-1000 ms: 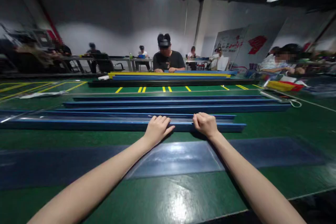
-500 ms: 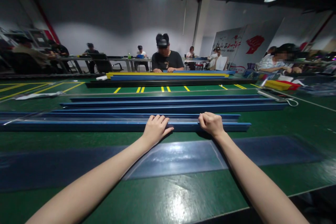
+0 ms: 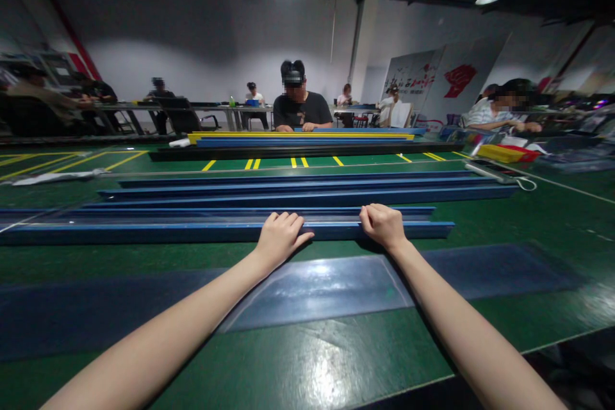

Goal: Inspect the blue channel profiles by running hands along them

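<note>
A long blue channel strip [image 3: 168,233] lies across the green table [image 3: 298,359], nearest of several blue strips. My left hand [image 3: 281,235] rests over it near the middle, fingers curled over its far side and thumb along the near edge. Farther right, my right hand [image 3: 382,225] is closed on the same strip, its fingers bent and partly hidden from view. Between the hands the strip's blue wall shows. A flat translucent sheet [image 3: 317,288] lies in front of the strip, under my forearms.
More blue strips [image 3: 307,195] lie behind, then a black strip [image 3: 288,152] and a yellow strip [image 3: 302,136]. A person [image 3: 302,106] sits opposite. At right are a yellow tray [image 3: 500,153], a white power strip [image 3: 490,170] and another person [image 3: 500,112].
The whole view has shifted slightly, so things appear a little farther left. Both hands keep their places on the strip.
</note>
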A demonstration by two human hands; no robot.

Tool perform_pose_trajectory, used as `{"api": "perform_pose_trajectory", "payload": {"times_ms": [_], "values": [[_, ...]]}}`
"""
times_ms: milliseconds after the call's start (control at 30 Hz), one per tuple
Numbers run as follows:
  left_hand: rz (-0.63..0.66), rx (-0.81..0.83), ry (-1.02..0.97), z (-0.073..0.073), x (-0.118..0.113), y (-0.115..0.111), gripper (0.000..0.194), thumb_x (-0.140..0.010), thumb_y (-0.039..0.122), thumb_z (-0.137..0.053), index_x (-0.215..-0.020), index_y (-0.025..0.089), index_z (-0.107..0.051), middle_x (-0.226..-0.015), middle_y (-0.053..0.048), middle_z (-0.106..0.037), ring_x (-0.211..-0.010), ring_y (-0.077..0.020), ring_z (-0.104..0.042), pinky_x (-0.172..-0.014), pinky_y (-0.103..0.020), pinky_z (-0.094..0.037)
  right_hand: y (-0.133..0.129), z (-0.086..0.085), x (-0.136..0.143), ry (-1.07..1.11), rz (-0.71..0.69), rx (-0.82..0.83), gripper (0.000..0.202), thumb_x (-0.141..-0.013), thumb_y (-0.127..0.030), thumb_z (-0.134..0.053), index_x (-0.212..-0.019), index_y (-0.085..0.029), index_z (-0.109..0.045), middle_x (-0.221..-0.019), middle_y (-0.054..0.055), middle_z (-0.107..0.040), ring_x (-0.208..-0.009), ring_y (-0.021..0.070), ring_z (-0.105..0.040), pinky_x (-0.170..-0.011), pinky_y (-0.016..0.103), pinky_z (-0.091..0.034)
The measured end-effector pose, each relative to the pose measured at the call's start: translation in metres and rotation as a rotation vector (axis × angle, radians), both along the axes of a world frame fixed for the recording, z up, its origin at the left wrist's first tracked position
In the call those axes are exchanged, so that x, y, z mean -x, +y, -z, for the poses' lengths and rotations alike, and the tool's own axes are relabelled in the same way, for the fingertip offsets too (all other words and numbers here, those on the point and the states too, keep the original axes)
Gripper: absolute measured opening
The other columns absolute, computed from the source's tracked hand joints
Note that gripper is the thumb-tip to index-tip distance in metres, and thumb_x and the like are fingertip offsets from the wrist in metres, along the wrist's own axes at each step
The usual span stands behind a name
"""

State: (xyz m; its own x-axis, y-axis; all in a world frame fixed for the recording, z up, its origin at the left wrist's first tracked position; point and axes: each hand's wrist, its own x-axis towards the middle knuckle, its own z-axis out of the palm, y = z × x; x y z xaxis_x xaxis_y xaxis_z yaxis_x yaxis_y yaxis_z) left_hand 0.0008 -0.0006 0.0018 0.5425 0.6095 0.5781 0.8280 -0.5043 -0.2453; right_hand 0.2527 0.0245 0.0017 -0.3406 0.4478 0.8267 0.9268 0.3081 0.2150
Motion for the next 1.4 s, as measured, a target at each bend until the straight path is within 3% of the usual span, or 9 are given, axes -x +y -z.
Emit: {"api": "perform_pose_trajectory", "payload": {"times_ms": [267,600,1033,1400], "values": [[-0.005,0.012,-0.010,0.0000,-0.0003,0.0001,0.034,-0.083,0.047,-0.042,-0.078,0.016,-0.054,-0.078,-0.003,-0.062,-0.075,-0.0179,-0.053,-0.063,-0.030,-0.028,0.0003,0.0006,-0.0005,0.021,0.014,0.087,0.039,-0.081,-0.023,-0.038,-0.045,-0.016,-0.050,-0.047,0.002,-0.054,-0.046,0.0087,-0.044,-0.047,0.025,-0.020],[-0.023,0.023,-0.014,0.0015,0.0006,0.0006,0.036,-0.084,0.049,-0.039,-0.078,0.016,-0.055,-0.073,-0.004,-0.062,-0.070,-0.0170,-0.054,-0.061,-0.029,-0.029,0.0003,0.0004,-0.0006,0.012,0.001,0.075,0.039,-0.082,-0.023,-0.038,-0.045,-0.016,-0.049,-0.046,0.001,-0.053,-0.046,0.0084,-0.044,-0.047,0.024,-0.021],[-0.038,0.057,-0.009,0.0003,-0.0002,-0.0003,0.037,-0.084,0.049,-0.038,-0.076,0.016,-0.054,-0.073,-0.004,-0.061,-0.069,-0.0171,-0.054,-0.060,-0.029,-0.029,-0.0017,-0.0031,0.0004,0.018,0.046,0.225,0.041,-0.083,-0.027,-0.036,-0.048,-0.016,-0.052,-0.052,0.003,-0.058,-0.047,0.0088,-0.045,-0.047,0.025,-0.018],[-0.033,0.056,-0.005,0.0000,-0.0002,-0.0004,0.036,-0.085,0.048,-0.037,-0.076,0.017,-0.053,-0.073,-0.004,-0.061,-0.068,-0.0167,-0.053,-0.060,-0.029,-0.029,-0.0045,-0.0058,0.0000,-0.052,0.001,0.256,0.043,-0.085,-0.029,-0.033,-0.051,-0.017,-0.056,-0.051,0.003,-0.058,-0.050,0.0095,-0.049,-0.048,0.025,-0.018]]}}
